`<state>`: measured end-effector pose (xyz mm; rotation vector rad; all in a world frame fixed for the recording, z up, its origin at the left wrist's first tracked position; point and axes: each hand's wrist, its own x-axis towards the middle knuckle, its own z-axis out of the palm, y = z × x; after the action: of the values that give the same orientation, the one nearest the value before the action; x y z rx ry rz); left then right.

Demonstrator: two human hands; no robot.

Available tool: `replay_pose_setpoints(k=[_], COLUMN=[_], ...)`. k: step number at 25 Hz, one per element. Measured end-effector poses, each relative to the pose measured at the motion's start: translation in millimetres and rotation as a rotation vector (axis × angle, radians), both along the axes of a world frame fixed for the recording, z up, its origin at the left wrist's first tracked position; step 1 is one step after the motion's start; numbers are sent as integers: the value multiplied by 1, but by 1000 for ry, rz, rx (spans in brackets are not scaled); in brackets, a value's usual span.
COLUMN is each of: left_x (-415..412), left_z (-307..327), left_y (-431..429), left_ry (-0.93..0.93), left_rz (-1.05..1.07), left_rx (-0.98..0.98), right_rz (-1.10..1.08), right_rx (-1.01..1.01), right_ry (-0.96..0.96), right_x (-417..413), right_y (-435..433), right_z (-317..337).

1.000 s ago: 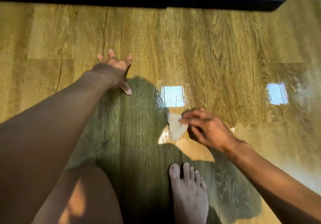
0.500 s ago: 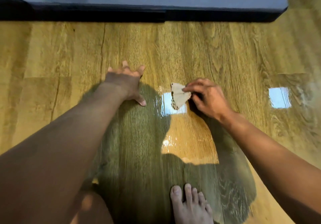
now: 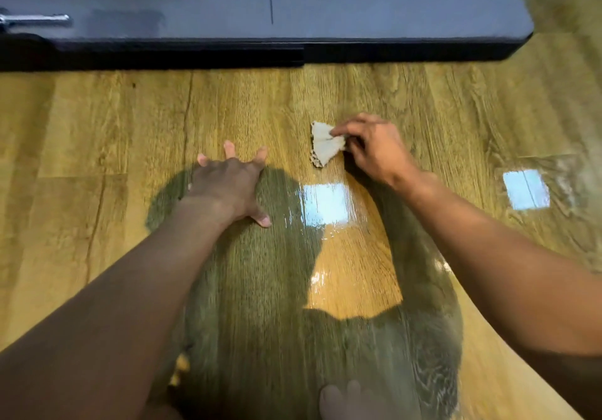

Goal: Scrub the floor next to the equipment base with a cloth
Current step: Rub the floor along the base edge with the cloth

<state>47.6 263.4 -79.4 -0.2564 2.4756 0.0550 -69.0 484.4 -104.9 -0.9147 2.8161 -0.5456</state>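
Small cloth: soft, light, limp. Pinched at one corner by right hand; left hand spread flat, bracing on floor.

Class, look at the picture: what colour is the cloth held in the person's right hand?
The cloth is off-white or cream, shown best in the head view.

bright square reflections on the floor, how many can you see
2. One bright square reflection lies on the floor between the two hands; the other reflection lies far right, beyond the right forearm. More may lie outside the frame.
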Motion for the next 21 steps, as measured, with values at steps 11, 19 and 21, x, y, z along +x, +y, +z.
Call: replay_pose_setpoints(k=[11, 19, 21], left_x=[0, 0, 0], left_z=[-14, -16, -15], left_y=[-5, -2, -1], left_ry=[18, 2, -9], left_rz=[-3, 24, 27], left_rx=[1, 18, 29], right_rz=[-39, -53, -84], right_rx=[-40, -26, 20], right_ry=[48, 137, 109], right_x=[-58, -63, -98], right_y=[-31, -30, -40], right_z=[0, -10, -3])
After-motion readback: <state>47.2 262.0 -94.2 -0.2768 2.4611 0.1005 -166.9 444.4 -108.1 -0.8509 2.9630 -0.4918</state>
